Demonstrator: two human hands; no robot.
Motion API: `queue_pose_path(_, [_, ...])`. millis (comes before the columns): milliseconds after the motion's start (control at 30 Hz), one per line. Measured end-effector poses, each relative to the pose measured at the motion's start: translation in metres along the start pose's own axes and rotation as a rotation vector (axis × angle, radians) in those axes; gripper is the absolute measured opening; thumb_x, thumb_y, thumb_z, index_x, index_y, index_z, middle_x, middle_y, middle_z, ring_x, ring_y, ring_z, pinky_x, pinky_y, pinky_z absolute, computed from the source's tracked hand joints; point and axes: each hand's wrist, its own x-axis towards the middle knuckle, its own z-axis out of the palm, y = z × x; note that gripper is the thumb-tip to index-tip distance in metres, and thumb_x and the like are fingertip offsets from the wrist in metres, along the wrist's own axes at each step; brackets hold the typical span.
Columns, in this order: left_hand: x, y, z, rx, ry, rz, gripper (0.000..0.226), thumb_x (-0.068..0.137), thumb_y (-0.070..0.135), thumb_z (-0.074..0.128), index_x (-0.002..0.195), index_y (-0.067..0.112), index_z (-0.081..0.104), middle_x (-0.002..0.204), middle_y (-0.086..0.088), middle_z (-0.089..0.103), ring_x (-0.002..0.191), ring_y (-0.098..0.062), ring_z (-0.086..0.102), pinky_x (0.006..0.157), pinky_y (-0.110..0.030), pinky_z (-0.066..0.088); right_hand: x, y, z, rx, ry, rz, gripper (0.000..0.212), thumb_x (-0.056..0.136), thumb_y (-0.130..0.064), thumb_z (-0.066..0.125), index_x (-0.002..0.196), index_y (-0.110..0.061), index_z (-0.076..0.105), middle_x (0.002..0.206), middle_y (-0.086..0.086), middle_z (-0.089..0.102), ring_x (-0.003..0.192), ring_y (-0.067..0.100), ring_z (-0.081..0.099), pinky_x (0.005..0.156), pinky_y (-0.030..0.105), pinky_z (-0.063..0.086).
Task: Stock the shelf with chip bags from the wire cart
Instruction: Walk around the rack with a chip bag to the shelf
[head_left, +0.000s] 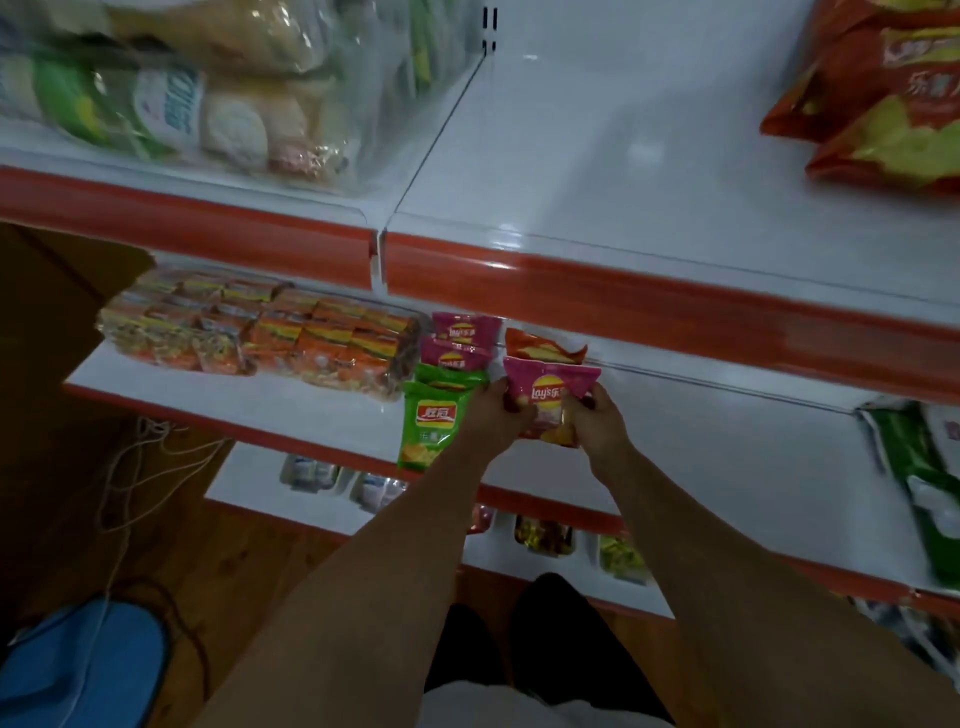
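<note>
- Pink chip bag (545, 397) stands upright near the front edge of the middle shelf (727, 441), held from both sides.
- Left hand (496, 415) and right hand (597, 418) have their fingers clamped on its sides.
- Orange bag (540, 348) stands just behind it.
- Green bag (431, 431) and two more pink bags (460, 340) stand just left.

The chip bag (545, 395) I hold is pink with a red and yellow logo. Near the shelf's (322, 410) front edge sit green bags (431, 421); behind them, two more pink bags (460, 338). The shelf is white with an orange-red trim. Beside them, orange and yellow packets (260, 332).
</note>
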Motion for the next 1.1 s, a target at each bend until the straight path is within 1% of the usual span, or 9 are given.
queue_pose_path(233, [0.070, -0.004, 0.015, -0.205, -0.029, -0.022, 0.036, 0.093, 0.018, 0.061, 0.127, 0.008, 0.056, 0.114, -0.017, 0.068, 0.095, -0.026, 0.063, 0.075, -0.027, 0.044, 0.088, 0.022, 0.019, 0.061, 0.007, -0.019, 0.038, 0.091, -0.021, 0.065, 0.128, -0.014, 0.058, 0.120, 0.009, 0.067, 0.101, 0.028, 0.067, 0.084, 0.040, 0.057])
queue_pose_path(367, [0.109, -0.008, 0.021, -0.230, -0.039, -0.089, 0.047, 0.091, 0.028, 0.061, 0.135, 0.015, 0.052, 0.127, -0.011, 0.065, 0.116, -0.031, 0.060, 0.099, -0.039, 0.049, 0.125, 0.024, 0.033, -0.036, -0.027, -0.083, 0.042, 0.091, -0.023, 0.065, 0.131, -0.013, 0.057, 0.122, 0.009, 0.066, 0.104, 0.025, 0.066, 0.082, 0.032, 0.052])
queue_pose_path(500, [0.116, -0.009, 0.020, -0.244, -0.027, -0.109, 0.047, 0.091, 0.028, 0.061, 0.135, 0.015, 0.051, 0.128, -0.011, 0.064, 0.118, -0.030, 0.059, 0.103, -0.041, 0.048, 0.132, 0.027, 0.033, -0.146, -0.034, -0.071, 0.049, 0.089, -0.035, 0.066, 0.131, -0.013, 0.056, 0.121, 0.006, 0.065, 0.107, 0.024, 0.064, 0.095, 0.036, 0.052])
queue_pose_path(667, [0.104, -0.004, 0.018, -0.188, -0.043, -0.203, 0.061, 0.091, 0.036, 0.063, 0.140, 0.005, 0.043, 0.132, -0.017, 0.059, 0.122, -0.035, 0.056, 0.103, -0.041, 0.047, 0.110, 0.012, 0.021, -0.311, -0.030, -0.026, 0.062, 0.086, -0.045, 0.067, 0.132, -0.004, 0.054, 0.119, 0.015, 0.061, 0.110, 0.030, 0.059, 0.090, 0.037, 0.046])
queue_pose_path(800, [0.085, 0.007, 0.004, -0.157, -0.066, -0.175, 0.059, 0.093, 0.032, 0.062, 0.141, 0.003, 0.045, 0.134, -0.018, 0.057, 0.123, -0.034, 0.055, 0.098, -0.036, 0.045, 0.081, -0.004, 0.014, -0.425, -0.011, 0.058, 0.079, 0.089, -0.051, 0.060, 0.144, 0.000, 0.037, 0.142, 0.019, 0.048, 0.126, 0.033, 0.050, 0.096, 0.038, 0.044])
queue_pose_path(900, [0.063, 0.020, -0.010, -0.143, -0.097, -0.153, 0.051, 0.094, 0.028, 0.061, 0.138, 0.005, 0.049, 0.132, -0.015, 0.058, 0.120, -0.030, 0.056, 0.091, -0.032, 0.045, 0.047, -0.014, 0.004, -0.437, 0.001, 0.071, 0.078, 0.093, -0.052, 0.054, 0.150, -0.006, 0.028, 0.149, 0.016, 0.040, 0.133, 0.033, 0.044, 0.094, 0.035, 0.040])
queue_pose_path(967, [0.045, 0.032, -0.017, -0.104, -0.117, -0.141, 0.052, 0.092, 0.026, 0.062, 0.138, 0.006, 0.049, 0.130, -0.014, 0.058, 0.114, -0.029, 0.058, 0.085, -0.028, 0.043, 0.022, -0.022, -0.009, -0.464, 0.027, 0.096, 0.079, 0.093, -0.052, 0.052, 0.152, -0.006, 0.023, 0.154, 0.016, 0.033, 0.138, 0.033, 0.038, 0.102, 0.038, 0.038])
queue_pose_path(1033, [0.025, 0.045, -0.018, -0.051, -0.173, -0.126, 0.061, 0.088, 0.033, 0.063, 0.141, 0.008, 0.045, 0.125, -0.011, 0.060, 0.101, -0.024, 0.060, 0.080, -0.027, 0.046, -0.003, -0.027, -0.028, -0.487, 0.052, 0.114, 0.079, 0.094, -0.051, 0.051, 0.153, -0.007, 0.022, 0.155, 0.017, 0.032, 0.139, 0.034, 0.037, 0.107, 0.039, 0.037])
queue_pose_path(1100, [0.007, 0.062, -0.013, 0.006, -0.259, -0.102, 0.072, 0.081, 0.045, 0.064, 0.142, 0.013, 0.044, 0.126, -0.005, 0.061, 0.102, -0.020, 0.062, 0.085, -0.030, 0.053, -0.026, -0.029, -0.050, -0.488, 0.073, 0.146, 0.079, 0.094, -0.053, 0.050, 0.152, -0.007, 0.023, 0.151, 0.018, 0.038, 0.135, 0.035, 0.043, 0.106, 0.040, 0.040])
